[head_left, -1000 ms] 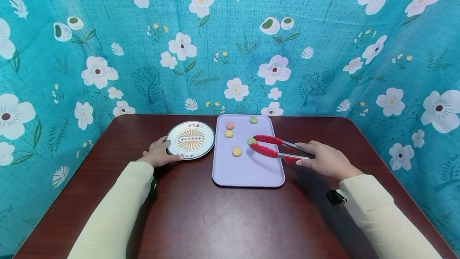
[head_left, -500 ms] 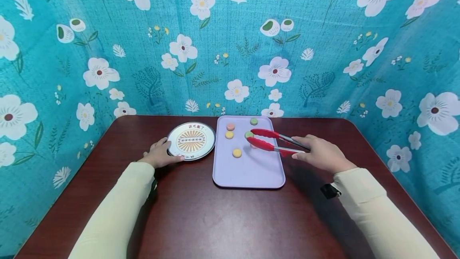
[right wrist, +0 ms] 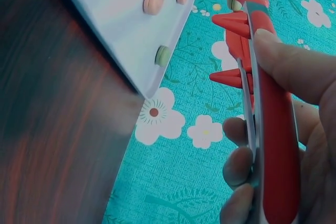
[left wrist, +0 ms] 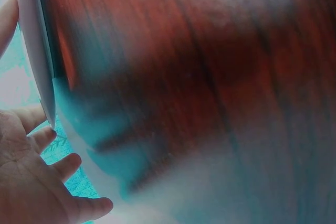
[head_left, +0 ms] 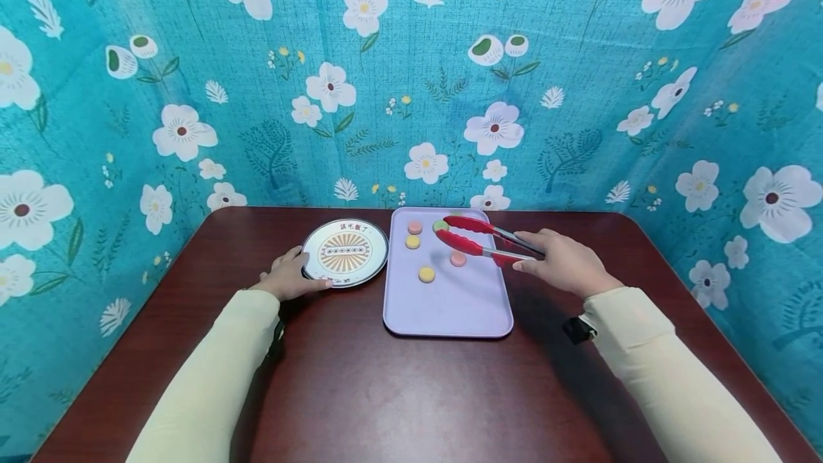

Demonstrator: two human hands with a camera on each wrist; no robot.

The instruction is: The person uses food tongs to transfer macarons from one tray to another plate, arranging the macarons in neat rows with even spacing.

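My right hand [head_left: 569, 259] holds red-tipped metal tongs [head_left: 469, 234] by the handles. A green macaron [head_left: 440, 226] sits at the tongs' tips above the lilac tray [head_left: 444, 316]; the right wrist view shows it [right wrist: 233, 3] partly covered by a red tip. Pink macarons [head_left: 415, 227] [head_left: 459, 259] and yellow macarons [head_left: 413, 241] [head_left: 426, 274] lie on the tray. Another green macaron [right wrist: 163, 55] lies near the tray's edge, mostly hidden by the tongs in the head view. At the left, my left hand [head_left: 289, 279] grips the rim of a round white plate [head_left: 369, 234], thumb along its near edge.
Plate and tray stand side by side on a dark brown wooden table [head_left: 437, 399], towards its far edge. A turquoise flowered curtain [head_left: 386, 106] hangs behind the table and along both sides.
My right hand has moved away from me and to the left, carrying the green macaron in the tongs. A pink macaron beneath them has come into sight. The left hand stays at the plate.
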